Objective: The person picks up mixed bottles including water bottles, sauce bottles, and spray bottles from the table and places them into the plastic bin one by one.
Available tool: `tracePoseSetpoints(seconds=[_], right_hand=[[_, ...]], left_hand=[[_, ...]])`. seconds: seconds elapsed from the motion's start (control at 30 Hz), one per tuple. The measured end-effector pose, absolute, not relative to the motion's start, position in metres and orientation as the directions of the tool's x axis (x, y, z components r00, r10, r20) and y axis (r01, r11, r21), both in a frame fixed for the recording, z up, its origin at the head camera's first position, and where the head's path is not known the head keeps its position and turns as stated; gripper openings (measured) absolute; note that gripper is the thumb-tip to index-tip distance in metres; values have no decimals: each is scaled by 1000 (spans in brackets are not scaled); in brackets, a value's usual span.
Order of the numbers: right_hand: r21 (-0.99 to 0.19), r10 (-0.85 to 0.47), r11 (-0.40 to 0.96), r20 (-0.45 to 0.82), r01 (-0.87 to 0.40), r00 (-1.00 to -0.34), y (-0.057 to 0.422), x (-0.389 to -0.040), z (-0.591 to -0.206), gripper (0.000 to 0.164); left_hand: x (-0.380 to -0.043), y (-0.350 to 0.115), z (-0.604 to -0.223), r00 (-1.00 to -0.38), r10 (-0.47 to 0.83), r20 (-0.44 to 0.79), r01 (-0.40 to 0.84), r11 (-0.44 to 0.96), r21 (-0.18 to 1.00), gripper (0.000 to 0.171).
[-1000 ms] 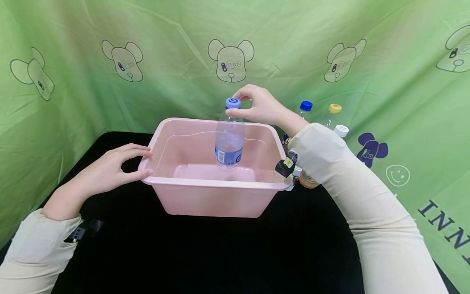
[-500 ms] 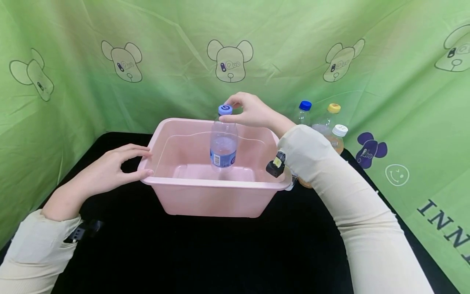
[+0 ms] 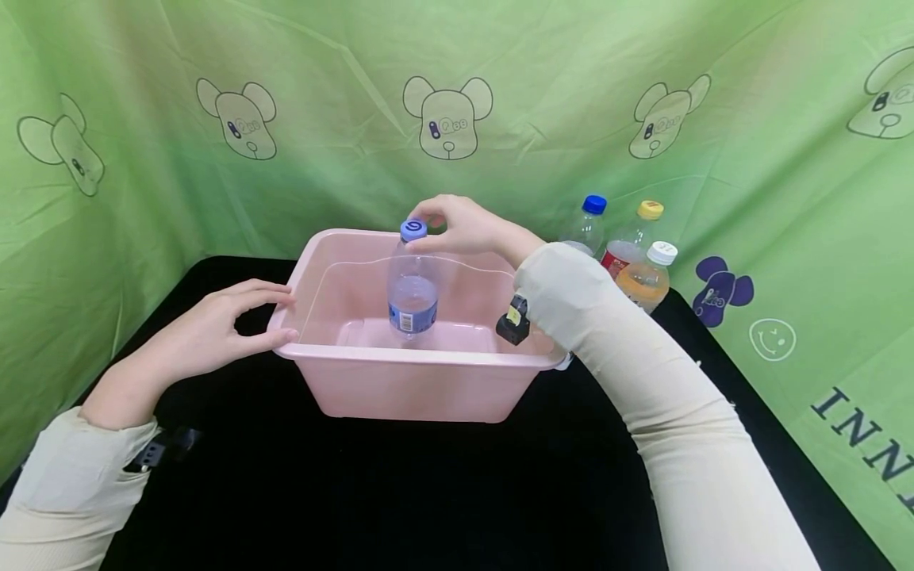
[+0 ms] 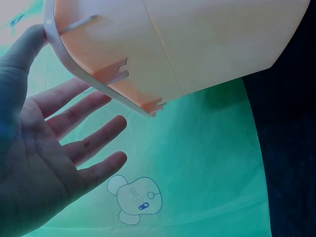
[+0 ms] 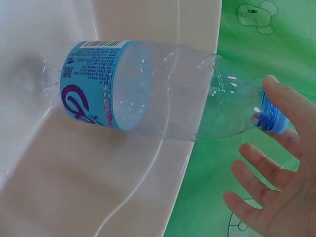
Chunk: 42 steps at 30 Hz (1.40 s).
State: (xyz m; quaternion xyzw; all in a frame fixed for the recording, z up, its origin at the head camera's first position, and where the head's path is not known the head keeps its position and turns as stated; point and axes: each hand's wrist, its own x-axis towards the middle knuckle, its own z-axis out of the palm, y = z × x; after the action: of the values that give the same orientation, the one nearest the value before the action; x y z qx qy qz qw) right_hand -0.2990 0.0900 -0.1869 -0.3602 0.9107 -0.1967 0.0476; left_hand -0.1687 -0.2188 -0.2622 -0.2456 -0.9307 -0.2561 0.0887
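My right hand (image 3: 464, 228) pinches a clear plastic bottle (image 3: 412, 287) at its blue cap (image 3: 413, 230), thumb on one side and index finger on the other; the remaining fingers (image 5: 266, 168) are spread. Upright, with a blue label (image 5: 91, 84) and some liquid low down, the bottle has its lower part inside the pink tub (image 3: 421, 390). At the tub's left rim (image 3: 284, 317), my left hand (image 3: 207, 329) rests with fingers extended and thumb touching the edge. In the left wrist view, the fingers (image 4: 101, 143) are splayed under the rim.
Several bottles stand right of the tub, partly hidden by my right sleeve: a blue-capped one (image 3: 593, 206), a yellow-capped one (image 3: 648, 212) and a white-capped one (image 3: 660, 255). A green printed curtain (image 3: 450, 47) surrounds the black table (image 3: 400, 492).
My right hand has carried the bottle leftward and lower into the tub. More of the bottles on the right now show past the sleeve. The left hand has stayed on the rim.
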Motion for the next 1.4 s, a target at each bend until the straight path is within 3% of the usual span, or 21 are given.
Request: tracePoseSetpoints(seconds=[0.97, 1.4], right_hand=[[-431, -717, 606, 70, -669, -694, 40, -302, -203, 43], [-448, -705, 625, 26, -639, -709, 26, -304, -212, 45]], left_hand=[[-168, -222, -264, -856, 408, 317, 513, 752, 415, 42], [-168, -222, -264, -860, 406, 309, 506, 750, 425, 41]])
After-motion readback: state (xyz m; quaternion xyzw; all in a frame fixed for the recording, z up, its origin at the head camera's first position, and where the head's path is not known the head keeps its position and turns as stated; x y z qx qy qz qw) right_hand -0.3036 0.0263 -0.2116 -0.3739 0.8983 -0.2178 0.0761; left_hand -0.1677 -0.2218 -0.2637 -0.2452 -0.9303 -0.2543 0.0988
